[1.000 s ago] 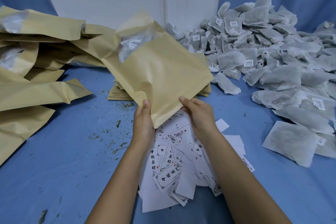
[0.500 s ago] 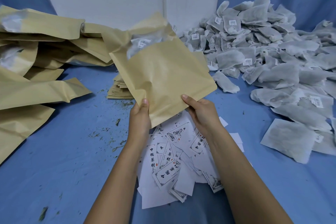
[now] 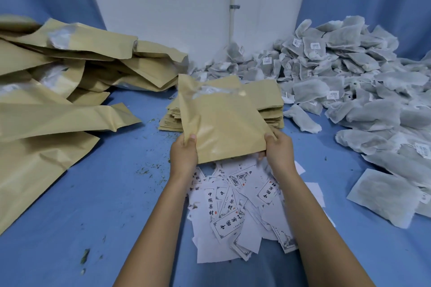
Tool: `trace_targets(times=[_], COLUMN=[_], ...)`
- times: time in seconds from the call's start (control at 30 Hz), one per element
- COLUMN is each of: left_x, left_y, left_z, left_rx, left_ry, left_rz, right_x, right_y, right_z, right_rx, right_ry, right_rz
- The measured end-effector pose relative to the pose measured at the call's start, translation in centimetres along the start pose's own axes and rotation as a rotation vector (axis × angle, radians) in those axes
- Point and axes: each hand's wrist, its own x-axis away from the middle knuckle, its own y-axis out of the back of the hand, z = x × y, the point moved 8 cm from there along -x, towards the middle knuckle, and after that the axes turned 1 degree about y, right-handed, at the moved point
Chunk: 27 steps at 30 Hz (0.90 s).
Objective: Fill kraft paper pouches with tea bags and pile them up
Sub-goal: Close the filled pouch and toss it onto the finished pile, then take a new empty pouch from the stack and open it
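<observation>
Nearest you, the printed slips lay scattered on the blue cloth, under and between your forearms. Just beyond them your left hand and right hand each pinched a near corner of the pouch, thumb on top and fingers curled beneath, the two hands well apart across its bottom edge.

A second before, you held that pouch higher and slanted, with its mouth leaning toward the left. By this moment you had brought it down and squared it, so it hung low over the slips with its far end in front of the stack of flat pouches. Something pale showed through the clear strip near its mouth, so it looked filled. The drop read as settling the contents, with the piling step not yet done.

Farther left sprawled the pile of filled pouches, its likely destination. To the far right the heap of tea bags rose against the wall.
</observation>
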Motion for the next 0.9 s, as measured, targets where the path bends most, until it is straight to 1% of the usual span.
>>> trace_targets(times=[0.07, 0.17, 0.27, 0.4, 0.5, 0.53, 0.57, 0.63, 0.67, 0.7, 0.73, 0.8, 0.83, 0.87, 0.9], left_x=[-1.0, -3.0, -4.8, -5.8, -6.7, -7.1, -7.6, -8.9, -9.7, -10.4, -10.8, -11.2, -11.2, -11.1, -10.7], left_y=[1.3, 4.1, 7.6, 12.9, 16.7, 17.7, 18.7, 20.3, 21.0, 21.5, 21.8, 21.7, 21.3, 20.7, 19.8], left_z=[-1.3, -3.4, -3.8, -2.7, -0.6, -0.2, 0.0, -0.4, -0.6, -0.6, -0.7, -1.3, -1.5, -1.4, -0.9], left_rx=[0.0, -0.088, -0.109, -0.045, -0.006, 0.046, 0.151, 0.463, 0.544, 0.519, 0.408, 0.133, 0.066, 0.077, 0.148], left_ry=[-0.036, -0.066, -0.021, 0.041, 0.139, 0.172, 0.2, 0.227, 0.23, 0.229, 0.223, 0.172, 0.151, 0.165, 0.231], left_rz=[0.006, -0.011, -0.047, -0.098, -0.142, -0.155, -0.171, -0.198, -0.207, -0.212, -0.222, -0.256, -0.262, -0.253, -0.219], right_x=[0.1, -0.5, -1.3, -1.2, -0.3, 0.1, 0.4, 1.4, 1.9, 2.3, 2.5, 2.3, 2.1, 1.9, 1.7], right_y=[-1.2, -4.5, -9.4, -15.5, -20.0, -21.5, -23.2, -26.6, -28.0, -29.0, -29.8, -30.4, -30.5, -30.5, -30.3], right_z=[0.6, 1.2, 1.4, 1.0, 0.3, 0.2, 0.3, 1.0, 1.3, 1.4, 1.3, 0.9, 0.8, 0.8, 0.7], right_rx=[-0.022, -0.122, -0.23, -0.239, -0.275, -0.328, -0.419, -0.66, -0.734, -0.748, -0.717, -0.633, -0.603, -0.585, -0.575], right_ry=[0.024, -0.033, -0.118, -0.147, -0.212, -0.252, -0.297, -0.39, -0.427, -0.444, -0.44, -0.405, -0.383, -0.364, -0.35], right_rz=[0.037, 0.077, 0.13, 0.193, 0.242, 0.268, 0.312, 0.468, 0.546, 0.602, 0.625, 0.61, 0.601, 0.594, 0.587])
